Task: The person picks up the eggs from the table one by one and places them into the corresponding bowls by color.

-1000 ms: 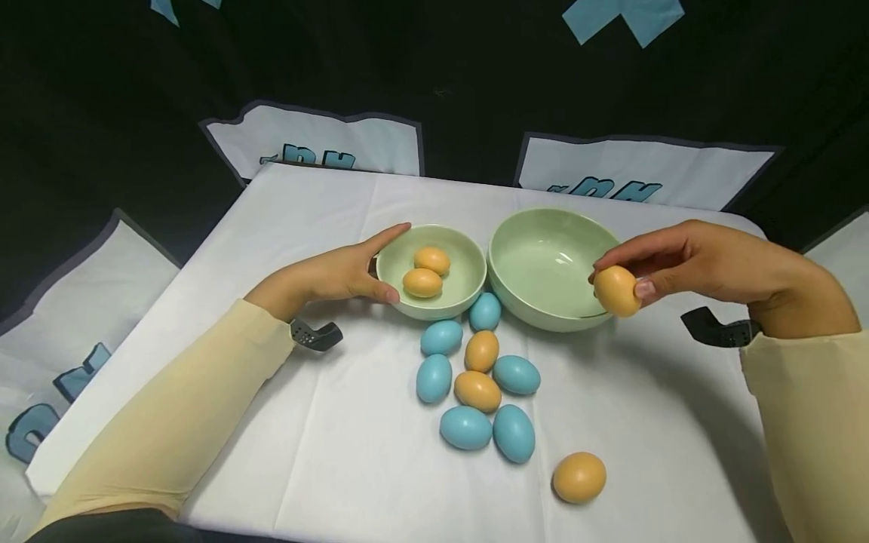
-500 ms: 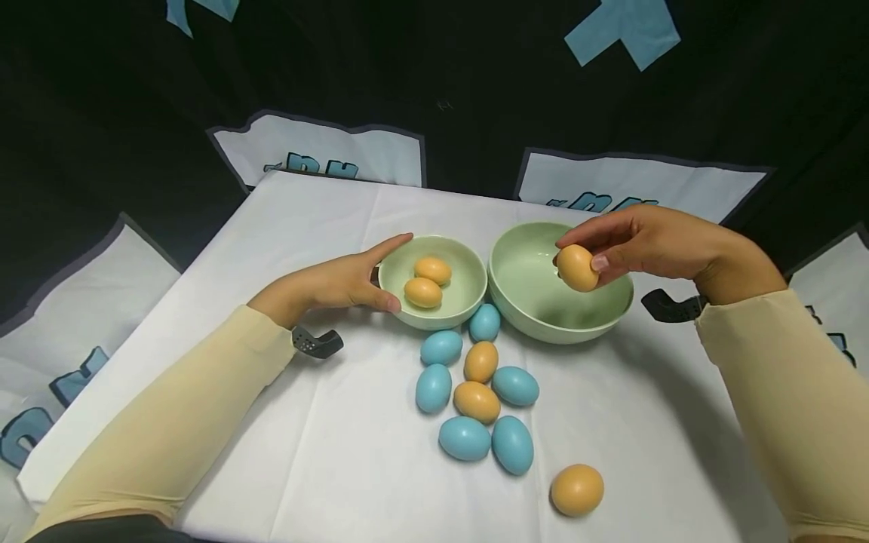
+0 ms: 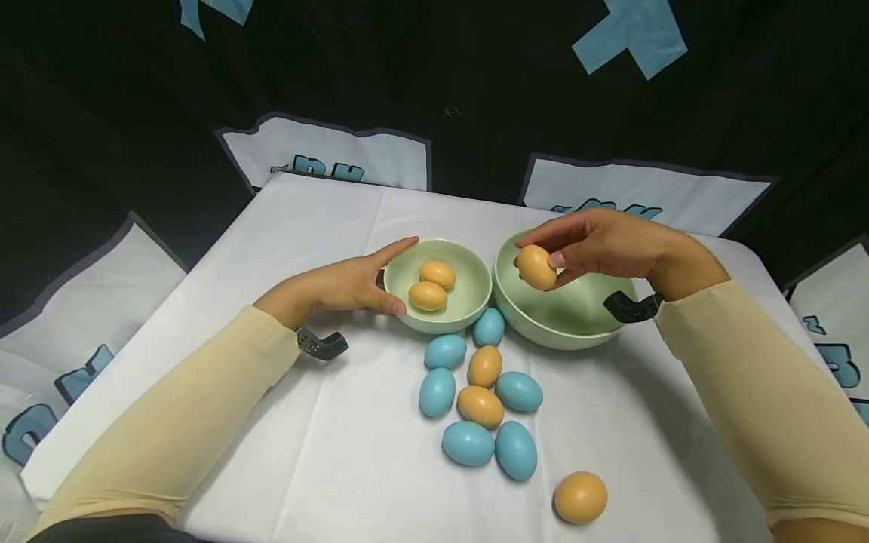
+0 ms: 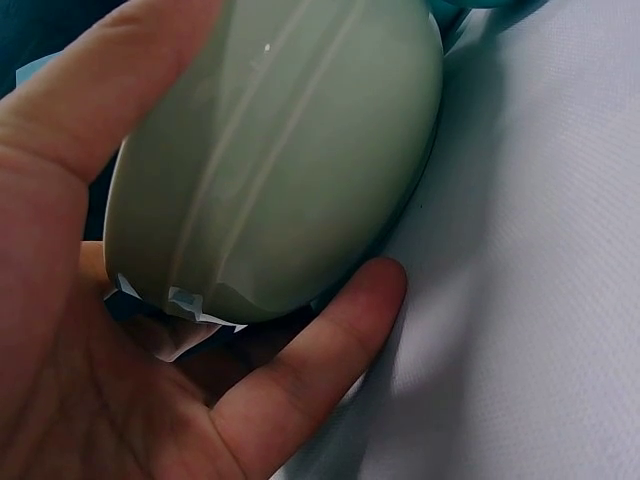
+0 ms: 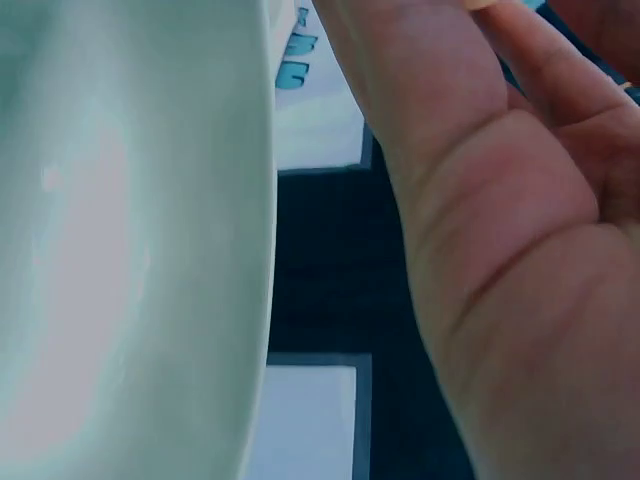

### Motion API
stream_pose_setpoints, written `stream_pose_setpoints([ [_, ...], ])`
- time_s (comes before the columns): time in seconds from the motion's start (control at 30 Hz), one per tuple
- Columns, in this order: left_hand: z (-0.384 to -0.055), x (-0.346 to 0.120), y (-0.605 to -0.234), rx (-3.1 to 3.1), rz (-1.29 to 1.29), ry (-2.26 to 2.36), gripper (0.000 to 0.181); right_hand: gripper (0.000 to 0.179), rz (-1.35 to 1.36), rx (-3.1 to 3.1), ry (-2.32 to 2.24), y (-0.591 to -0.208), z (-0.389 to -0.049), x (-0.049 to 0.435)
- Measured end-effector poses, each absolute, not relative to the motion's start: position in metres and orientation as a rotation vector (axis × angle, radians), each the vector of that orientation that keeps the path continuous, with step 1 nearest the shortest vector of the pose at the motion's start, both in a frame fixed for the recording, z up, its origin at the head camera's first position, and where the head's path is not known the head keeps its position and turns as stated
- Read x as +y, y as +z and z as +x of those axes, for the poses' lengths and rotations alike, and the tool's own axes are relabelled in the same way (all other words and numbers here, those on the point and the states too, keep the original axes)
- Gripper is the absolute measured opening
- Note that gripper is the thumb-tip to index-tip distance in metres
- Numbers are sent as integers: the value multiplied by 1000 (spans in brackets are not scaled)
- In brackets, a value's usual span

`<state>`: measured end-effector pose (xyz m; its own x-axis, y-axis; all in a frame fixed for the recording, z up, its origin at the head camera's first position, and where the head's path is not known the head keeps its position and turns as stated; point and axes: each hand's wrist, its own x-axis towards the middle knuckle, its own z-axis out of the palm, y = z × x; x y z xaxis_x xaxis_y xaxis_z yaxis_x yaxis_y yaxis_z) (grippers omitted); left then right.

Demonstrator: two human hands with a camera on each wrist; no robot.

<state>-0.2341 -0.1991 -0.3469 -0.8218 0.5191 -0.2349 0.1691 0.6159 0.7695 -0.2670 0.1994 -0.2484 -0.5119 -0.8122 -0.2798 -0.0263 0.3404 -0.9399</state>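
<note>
My right hand (image 3: 597, 245) pinches an orange egg (image 3: 536, 268) between thumb and fingers, above the left part of the large green bowl (image 3: 563, 343). In the right wrist view, the large bowl's wall (image 5: 130, 240) fills the left side, beside the palm. My left hand (image 3: 346, 283) grips the side of the small green bowl (image 3: 468, 317), thumb at the near rim and index finger along the far rim. Two orange eggs (image 3: 428, 296) lie inside the small bowl. From the left wrist, the bowl's outer side (image 4: 300, 160) shows between thumb and fingers.
Several blue eggs (image 3: 468, 443) and two orange eggs (image 3: 480, 407) lie clustered on the white tablecloth (image 3: 366, 445) in front of the bowls. Another orange egg (image 3: 581, 498) lies apart, nearer the front. The two bowls stand side by side. A dark backdrop (image 3: 380, 68) hangs behind the table.
My right hand has carried the orange egg leftward, from the large bowl's right rim to over its left part. The left hand stays at the small bowl. The head view has shifted slightly.
</note>
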Motion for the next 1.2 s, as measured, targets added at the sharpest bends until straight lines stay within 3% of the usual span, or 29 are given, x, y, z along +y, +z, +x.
stream_pose_setpoints([
  [0.5, -217, -190, -321, 2369, 552, 1095, 110, 40, -620, 1953, -1228, -250, -271, 150],
  [1.2, -216, -194, -321, 2343, 583, 1113, 106, 37, -699, 1960, -1177, -253, -273, 99],
])
